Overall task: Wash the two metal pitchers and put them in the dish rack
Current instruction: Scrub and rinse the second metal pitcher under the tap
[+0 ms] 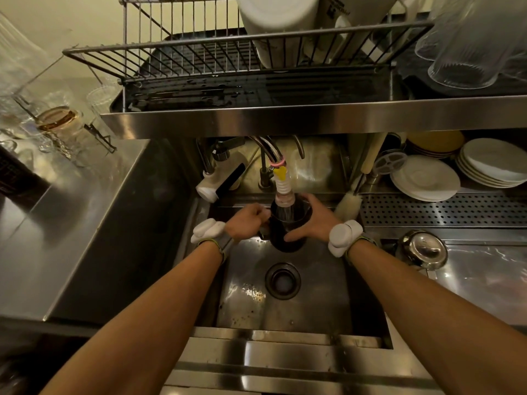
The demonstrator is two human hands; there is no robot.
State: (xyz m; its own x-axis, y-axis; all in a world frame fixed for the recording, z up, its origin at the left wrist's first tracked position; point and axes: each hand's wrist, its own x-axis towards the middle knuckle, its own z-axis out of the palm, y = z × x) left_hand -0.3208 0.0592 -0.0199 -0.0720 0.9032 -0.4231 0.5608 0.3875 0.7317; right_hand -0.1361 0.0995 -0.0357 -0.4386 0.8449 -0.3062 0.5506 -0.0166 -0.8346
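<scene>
A dark metal pitcher [288, 232] is held upright over the sink [285, 306], right under the faucet nozzle [283, 192]. Water runs from the nozzle into its mouth. My left hand [247, 225] grips its handle on the left side. My right hand [312, 220] wraps around its right wall, fingers spread on the body. A second, shiny metal pitcher [423, 249] lies on the counter to the right of the sink. The wire dish rack [199, 55] stands on the shelf above, its left part bare.
White containers [279, 21] and clear glasses [467, 44] fill the rack's right side. Stacked white plates [427, 178] sit under the shelf at right. A bottle brush [349, 205] leans by the sink. Glassware [57, 121] stands at left. The drain [283, 280] is below the pitcher.
</scene>
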